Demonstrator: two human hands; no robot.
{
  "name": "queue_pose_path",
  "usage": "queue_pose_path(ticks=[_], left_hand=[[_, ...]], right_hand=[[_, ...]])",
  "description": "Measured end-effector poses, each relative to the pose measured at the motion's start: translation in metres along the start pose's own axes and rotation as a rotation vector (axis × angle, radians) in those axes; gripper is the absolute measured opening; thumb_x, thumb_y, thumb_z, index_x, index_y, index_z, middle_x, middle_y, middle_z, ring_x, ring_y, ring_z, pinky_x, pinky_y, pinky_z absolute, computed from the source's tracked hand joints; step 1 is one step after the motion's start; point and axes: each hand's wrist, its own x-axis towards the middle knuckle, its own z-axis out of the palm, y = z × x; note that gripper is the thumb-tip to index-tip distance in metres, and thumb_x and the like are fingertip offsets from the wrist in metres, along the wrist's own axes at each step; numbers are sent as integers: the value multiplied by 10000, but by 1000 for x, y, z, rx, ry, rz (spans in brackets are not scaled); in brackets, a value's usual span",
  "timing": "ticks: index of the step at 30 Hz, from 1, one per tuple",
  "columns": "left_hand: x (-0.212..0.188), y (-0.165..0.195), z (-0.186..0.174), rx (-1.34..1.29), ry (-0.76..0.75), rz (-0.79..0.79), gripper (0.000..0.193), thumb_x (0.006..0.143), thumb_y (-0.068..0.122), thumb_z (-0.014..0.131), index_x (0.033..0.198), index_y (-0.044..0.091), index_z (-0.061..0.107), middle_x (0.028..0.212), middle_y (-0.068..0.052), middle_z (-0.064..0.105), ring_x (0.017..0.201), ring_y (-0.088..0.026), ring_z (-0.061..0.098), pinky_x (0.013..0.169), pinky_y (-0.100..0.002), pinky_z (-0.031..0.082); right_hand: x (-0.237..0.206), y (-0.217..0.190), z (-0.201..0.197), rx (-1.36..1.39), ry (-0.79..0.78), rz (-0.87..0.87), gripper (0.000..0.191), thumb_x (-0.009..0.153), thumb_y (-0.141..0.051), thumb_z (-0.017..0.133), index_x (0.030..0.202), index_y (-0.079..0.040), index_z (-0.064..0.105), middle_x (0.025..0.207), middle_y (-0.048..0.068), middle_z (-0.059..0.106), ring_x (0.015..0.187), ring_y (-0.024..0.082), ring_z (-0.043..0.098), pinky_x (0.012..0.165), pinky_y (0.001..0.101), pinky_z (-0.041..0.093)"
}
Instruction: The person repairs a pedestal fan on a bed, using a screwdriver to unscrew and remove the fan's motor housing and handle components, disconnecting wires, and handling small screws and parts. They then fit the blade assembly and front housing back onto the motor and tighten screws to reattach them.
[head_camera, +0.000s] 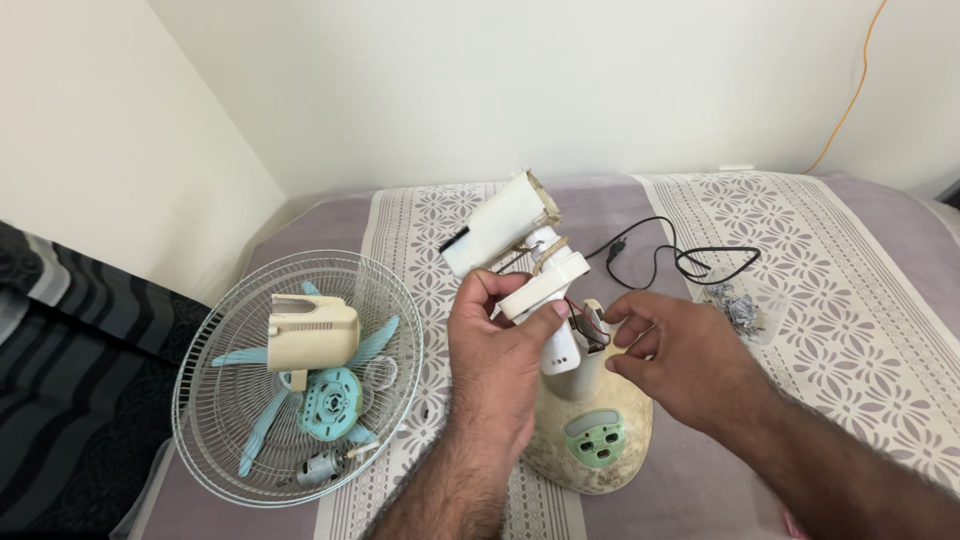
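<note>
The left hand (500, 355) grasps the white neck piece (543, 285) of a dismantled table fan, with the thumb lying across its near edge and the fingers wrapped behind it. This neck piece stands above the cream fan base (590, 440), near the middle of the scene, and a white cylinder-shaped housing (497, 232) sticks up from it, tilted to the far left. The right hand (675, 365) is just to the right of the neck, and its fingertips (612, 318) pinch at the small wires (588, 325) that come out there; whether they really hold a wire I cannot tell. The base has a pale green button panel (592, 437) on its near side and looks dirty.

On the left lies a white wire fan guard (215, 400). Inside it are 1 cream motor cover (312, 335), the light blue fan blades (330, 395) and 1 small metal motor (318, 467). To the far right of the hands, a black power cord (690, 262) curls on the purple patterned cloth (820, 330), and a small heap of screws (735, 305) sits beside it.
</note>
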Motion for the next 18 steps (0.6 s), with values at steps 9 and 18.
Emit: queue_pose_path(ticks=[9, 18], left_hand=[[1, 1, 6, 45, -46, -57, 288, 823, -75, 707, 1029, 52, 551, 979, -78, 669, 842, -149, 687, 729, -310, 600], [2, -5, 2, 246, -115, -111, 240, 905, -32, 641, 1101, 87, 573, 1002, -91, 669, 889, -147, 657, 784, -323, 586]], right_hand=[[-8, 3, 23, 30, 218, -167, 189, 816, -203, 820, 980, -121, 776, 767, 61, 788, 668, 194, 781, 639, 341, 614], [3, 19, 33, -62, 322, -351, 157, 736, -139, 829, 881, -99, 783, 896, 55, 657, 712, 184, 677, 635, 338, 566]])
